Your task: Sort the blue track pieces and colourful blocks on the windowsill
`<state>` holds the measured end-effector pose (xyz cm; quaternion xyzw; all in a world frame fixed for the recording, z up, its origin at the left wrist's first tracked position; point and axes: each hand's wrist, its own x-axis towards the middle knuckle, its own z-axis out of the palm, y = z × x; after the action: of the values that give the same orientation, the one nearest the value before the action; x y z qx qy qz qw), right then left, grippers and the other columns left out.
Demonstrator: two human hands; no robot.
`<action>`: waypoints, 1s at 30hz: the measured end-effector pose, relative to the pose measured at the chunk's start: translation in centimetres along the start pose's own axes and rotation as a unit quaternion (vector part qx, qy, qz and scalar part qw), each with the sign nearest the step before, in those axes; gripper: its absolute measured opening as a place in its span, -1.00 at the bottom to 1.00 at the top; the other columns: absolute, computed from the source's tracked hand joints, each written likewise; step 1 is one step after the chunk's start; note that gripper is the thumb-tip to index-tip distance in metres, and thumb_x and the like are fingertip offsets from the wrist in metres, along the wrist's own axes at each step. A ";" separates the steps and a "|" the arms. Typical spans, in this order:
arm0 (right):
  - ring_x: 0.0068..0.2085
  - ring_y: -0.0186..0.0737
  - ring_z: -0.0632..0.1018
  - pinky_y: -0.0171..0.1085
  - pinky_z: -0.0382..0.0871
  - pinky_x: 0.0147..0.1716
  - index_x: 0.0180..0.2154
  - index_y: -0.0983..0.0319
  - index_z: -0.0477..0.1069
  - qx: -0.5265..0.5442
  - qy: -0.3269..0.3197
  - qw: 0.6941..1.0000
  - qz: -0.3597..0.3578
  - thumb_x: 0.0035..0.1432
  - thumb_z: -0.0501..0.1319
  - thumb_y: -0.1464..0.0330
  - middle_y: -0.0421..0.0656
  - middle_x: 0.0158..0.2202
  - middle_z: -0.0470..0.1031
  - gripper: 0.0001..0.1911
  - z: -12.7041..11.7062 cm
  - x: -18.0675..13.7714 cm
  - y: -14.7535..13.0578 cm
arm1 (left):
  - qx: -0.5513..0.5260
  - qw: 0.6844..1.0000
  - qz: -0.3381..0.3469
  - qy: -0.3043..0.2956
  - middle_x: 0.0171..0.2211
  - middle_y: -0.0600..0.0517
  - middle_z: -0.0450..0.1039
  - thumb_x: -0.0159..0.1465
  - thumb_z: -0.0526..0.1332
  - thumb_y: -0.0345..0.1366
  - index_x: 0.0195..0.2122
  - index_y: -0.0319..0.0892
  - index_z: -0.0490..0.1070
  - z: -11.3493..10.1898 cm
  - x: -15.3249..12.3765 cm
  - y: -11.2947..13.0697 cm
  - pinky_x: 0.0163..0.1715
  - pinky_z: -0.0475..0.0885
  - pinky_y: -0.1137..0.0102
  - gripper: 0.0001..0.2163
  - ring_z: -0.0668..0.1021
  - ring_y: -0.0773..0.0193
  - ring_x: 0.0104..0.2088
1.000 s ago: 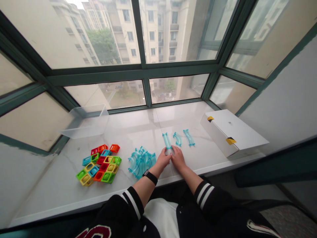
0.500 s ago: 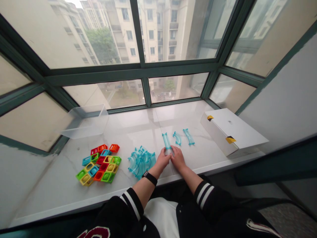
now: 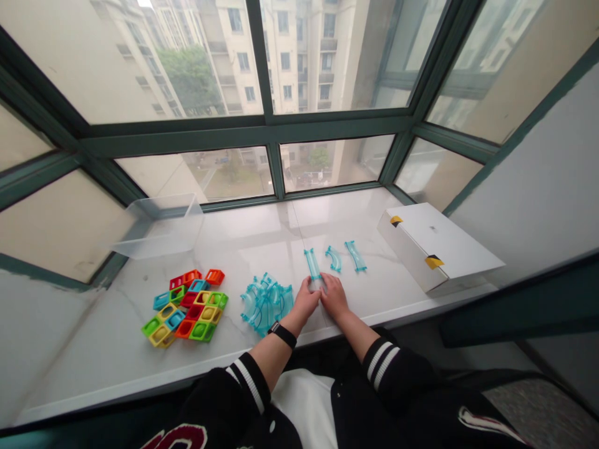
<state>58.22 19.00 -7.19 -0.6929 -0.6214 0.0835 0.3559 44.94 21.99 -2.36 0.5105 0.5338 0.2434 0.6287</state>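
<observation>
Little but the view is being shifted since the earlier frame. Straight blue track (image 3: 311, 263), on counter (image 3: 255, 243): being flanked at its near end by left hand (image 3: 306, 300) and right hand (image 3: 334, 295), apparently for steadying; grip cannot be told.

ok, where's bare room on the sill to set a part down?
Back of the white sill, between the clear bin and the straight blue piece: broad patch. Also between the wavy blue piece and the white box, and front right, between the right hand and that box. Crowded: front middle, with the left hand close beside the blue heap.
</observation>
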 end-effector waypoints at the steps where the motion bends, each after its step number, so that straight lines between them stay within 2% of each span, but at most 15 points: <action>1: 0.20 0.06 0.47 0.08 0.32 0.30 0.25 0.29 0.43 0.000 0.001 1.000 0.000 0.24 0.12 0.46 0.08 0.19 0.53 -0.45 0.0 0.0 0.0 | 0.000 1.000 0.001 0.001 -0.07 -0.09 0.56 0.26 0.32 -0.32 0.46 -0.16 0.04 0.0 0.0 0.0 -0.33 0.48 0.44 -0.23 0.49 0.38 -0.43; 9: 0.19 0.06 0.48 0.06 0.32 0.30 0.24 0.31 0.44 0.000 0.007 1.000 -0.001 0.24 0.12 0.45 0.08 0.17 0.53 -0.47 0.0 0.1 -0.2 | 0.004 1.000 0.008 0.002 -0.22 -0.01 0.55 0.25 0.33 -0.35 0.46 -0.21 0.04 -0.2 -0.3 0.3 -0.28 0.50 0.41 -0.22 0.49 0.37 -0.45; 17: 0.19 0.06 0.48 0.07 0.33 0.30 0.23 0.31 0.43 -0.003 0.013 1.000 -0.004 0.23 0.12 0.46 0.09 0.17 0.53 -0.46 0.2 0.0 -0.1 | -0.002 1.000 0.007 0.002 -0.26 -0.01 0.54 0.25 0.34 -0.37 0.46 -0.25 0.04 -0.4 -0.5 0.3 -0.29 0.50 0.39 -0.22 0.49 0.36 -0.45; 22: 0.20 0.07 0.48 0.09 0.33 0.30 0.23 0.30 0.43 0.009 0.025 1.000 -0.008 0.21 0.12 0.46 0.08 0.16 0.53 -0.45 0.1 0.1 -0.1 | -0.005 1.000 0.004 0.001 0.03 -0.20 0.54 0.22 0.38 -0.33 0.48 -0.21 0.03 -0.4 -0.9 0.6 -0.27 0.52 0.41 -0.17 0.57 0.29 -0.30; 25: 0.19 0.03 0.49 0.04 0.38 0.28 0.22 0.28 0.43 0.048 0.050 0.998 -0.007 0.20 0.10 0.47 0.07 0.14 0.53 -0.46 -0.6 0.0 -0.2 | -0.004 1.000 -0.008 0.001 0.33 -0.34 0.30 0.15 0.45 -0.30 0.49 -0.13 0.02 -1.0 -1.9 1.6 -0.30 0.54 0.41 -0.08 0.61 0.19 -0.13; 28: 0.18 -0.01 0.50 0.02 0.40 0.26 0.20 0.22 0.44 0.080 0.078 0.994 -0.013 0.25 0.06 0.47 0.03 0.12 0.51 -0.49 -1.9 -0.2 0.1 | -0.031 0.999 -0.020 -0.037 0.50 -0.39 -0.05 0.15 0.47 -0.25 0.50 -0.05 0.00 -3.4 -3.9 3.3 -0.34 0.58 0.36 -0.06 0.63 0.15 -0.11; 30: 0.19 0.01 0.47 0.06 0.37 0.28 0.19 0.20 0.45 0.069 0.098 0.993 -0.011 0.26 0.06 0.47 0.04 0.11 0.49 -0.50 -2.7 -0.3 0.6 | -0.062 0.995 0.007 -0.077 0.49 -0.39 -0.02 0.19 0.46 -0.18 0.49 -0.04 0.05 -6.1 -5.8 4.5 -0.35 0.60 0.34 -0.11 0.66 0.17 -0.16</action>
<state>60.11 17.72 -5.68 -0.6644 -0.5840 0.0538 0.4633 38.59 20.96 4.67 0.4913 0.4642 0.2408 0.6965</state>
